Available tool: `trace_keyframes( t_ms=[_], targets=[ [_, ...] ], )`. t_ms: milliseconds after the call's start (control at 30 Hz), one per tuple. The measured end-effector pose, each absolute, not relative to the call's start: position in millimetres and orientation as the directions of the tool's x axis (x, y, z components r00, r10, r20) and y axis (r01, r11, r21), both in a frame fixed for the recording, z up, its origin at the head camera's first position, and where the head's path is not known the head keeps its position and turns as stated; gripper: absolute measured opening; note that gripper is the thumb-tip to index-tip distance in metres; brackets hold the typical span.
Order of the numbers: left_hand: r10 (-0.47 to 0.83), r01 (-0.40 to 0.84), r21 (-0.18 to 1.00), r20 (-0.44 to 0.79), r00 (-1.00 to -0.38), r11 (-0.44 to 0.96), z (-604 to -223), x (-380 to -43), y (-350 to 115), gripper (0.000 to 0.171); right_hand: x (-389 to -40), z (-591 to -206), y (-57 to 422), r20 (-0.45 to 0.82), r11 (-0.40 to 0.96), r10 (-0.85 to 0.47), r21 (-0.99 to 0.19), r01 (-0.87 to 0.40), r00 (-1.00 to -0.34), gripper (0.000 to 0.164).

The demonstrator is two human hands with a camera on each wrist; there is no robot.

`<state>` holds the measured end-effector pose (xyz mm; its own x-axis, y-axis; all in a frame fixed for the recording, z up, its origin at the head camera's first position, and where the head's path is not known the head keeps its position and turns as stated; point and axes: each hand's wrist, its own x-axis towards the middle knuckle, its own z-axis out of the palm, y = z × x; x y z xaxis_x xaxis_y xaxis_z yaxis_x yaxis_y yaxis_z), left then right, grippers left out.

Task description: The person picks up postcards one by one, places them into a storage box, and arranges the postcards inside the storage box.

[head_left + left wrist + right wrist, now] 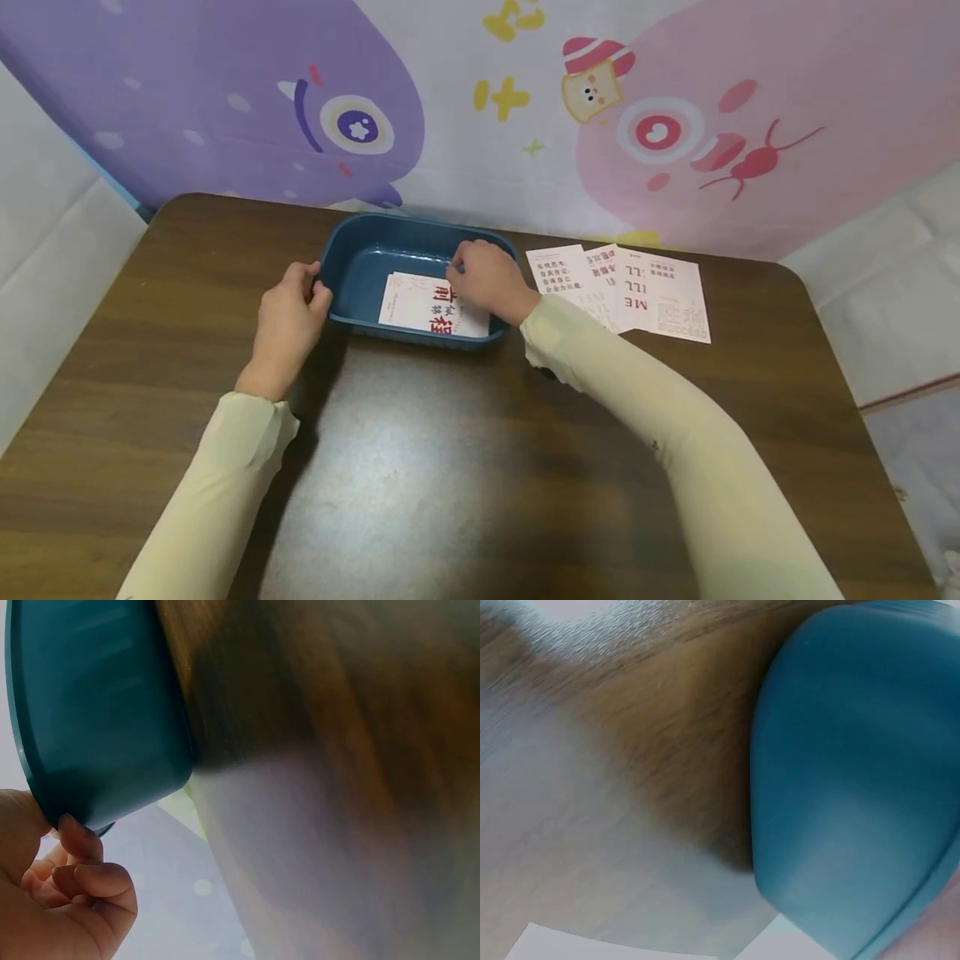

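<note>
Here is the left hand at the near end of its reach, its thumb and fingers pinching the rim of a blue basin; the left wrist view backs that up, with the fingertips hooked right at the lip. The basin sits flat on the brown worktop, stretching rightward from those fingers, and that edge grip is presumably there to steady it while leaving the inside free. Over to the right hand, and it is dipping in across the opposite end, fingers bent over the white cards that lie on the basin floor, red characters facing up. Are those fingers pinching a card or just resting against the pile? Cannot tell: the back of the hand hides the contact, and the right wrist view offers mostly the basin's smooth outer wall. The cards themselves lie beneath and to the left of the right fingers, inside the basin and towards its near side, well apart from the left fingers. Then, out to the right of the right fingers, past the wrist, come the loose cards, overlapping in a fan on the worktop, partly behind the pale right sleeve. That fan seems handy, close enough for the right arm to get to without stretching, and the overlap leaves several edges exposed, likely easier to pick up singly.
</note>
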<state>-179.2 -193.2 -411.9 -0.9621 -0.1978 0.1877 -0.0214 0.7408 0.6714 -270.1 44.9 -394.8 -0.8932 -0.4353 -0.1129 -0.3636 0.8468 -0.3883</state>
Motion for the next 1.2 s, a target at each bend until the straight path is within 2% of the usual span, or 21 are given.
trace_keyframes(
  t_ms=[267, 700, 900, 1200],
  targets=[
    [-0.207, -0.023, 0.673, 0.194, -0.959, 0.739, -411.4, -180.1, -191.7, 0.036, -269.7, -383.7, 59.5, -0.096, 0.844, -0.393, -0.432, -0.317, -0.915, 0.032],
    [-0.200, -0.031, 0.673, 0.176, -0.964, 0.739, -411.6, -179.0, -192.3, 0.039, -272.0, -368.0, 81.0, 0.015, 0.811, -0.342, -0.500, -0.304, -0.939, 0.033],
    [-0.196, -0.028, 0.671, 0.176, -0.965, 0.741, -410.9, -178.7, -193.0, 0.039, -274.7, -364.3, 103.1, 0.048, 0.814, -0.308, -0.504, -0.289, -0.950, 0.033],
    [-0.189, -0.032, 0.659, 0.169, -0.967, 0.751, -410.7, -178.6, -192.3, 0.040, -276.1, -365.4, 144.0, 0.031, 0.830, -0.229, -0.515, -0.212, -0.973, 0.034]
  ],
)
